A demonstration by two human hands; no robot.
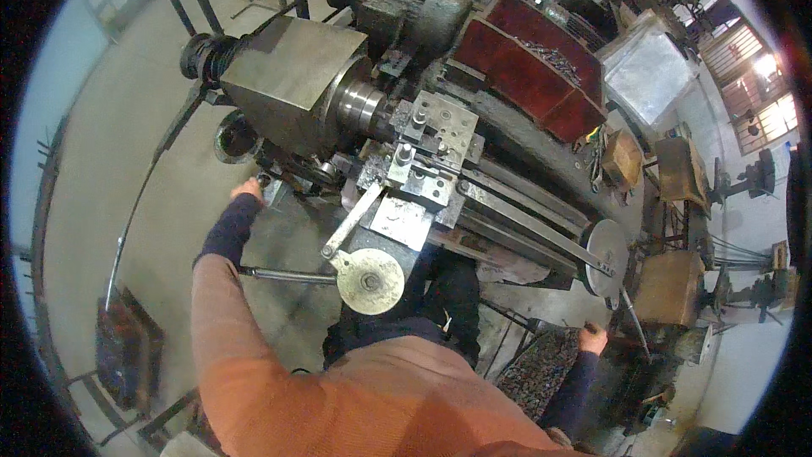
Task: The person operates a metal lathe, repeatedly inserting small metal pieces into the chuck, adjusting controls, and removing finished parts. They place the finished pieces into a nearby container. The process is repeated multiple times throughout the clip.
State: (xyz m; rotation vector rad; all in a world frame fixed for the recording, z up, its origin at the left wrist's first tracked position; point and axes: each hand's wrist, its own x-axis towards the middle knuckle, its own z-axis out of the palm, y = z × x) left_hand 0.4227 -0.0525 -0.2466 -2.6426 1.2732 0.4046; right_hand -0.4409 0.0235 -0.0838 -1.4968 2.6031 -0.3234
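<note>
A small metal lathe stands before me, with its chuck [359, 107] at the headstock and a tool post [427, 161] on the carriage. At the lathe's left front, my left hand [249, 189] is closed around a dark knob [264, 178]. My right hand [594, 338] is low on the right, fingers closed; whatever is in them is too small to make out. It is beside a tray of small metal pieces [541, 368]. Between my arms, a round handwheel [370, 281] with a bar handle [288, 274] faces me, and my hands are off it.
Behind the lathe are a motor [410, 4] and a red bin [529, 59] holding small metal parts. A long flat bar [533, 224] runs right to a round disc [606, 258]. Hand tools [597, 156] and a wooden box [623, 161] lie at the right.
</note>
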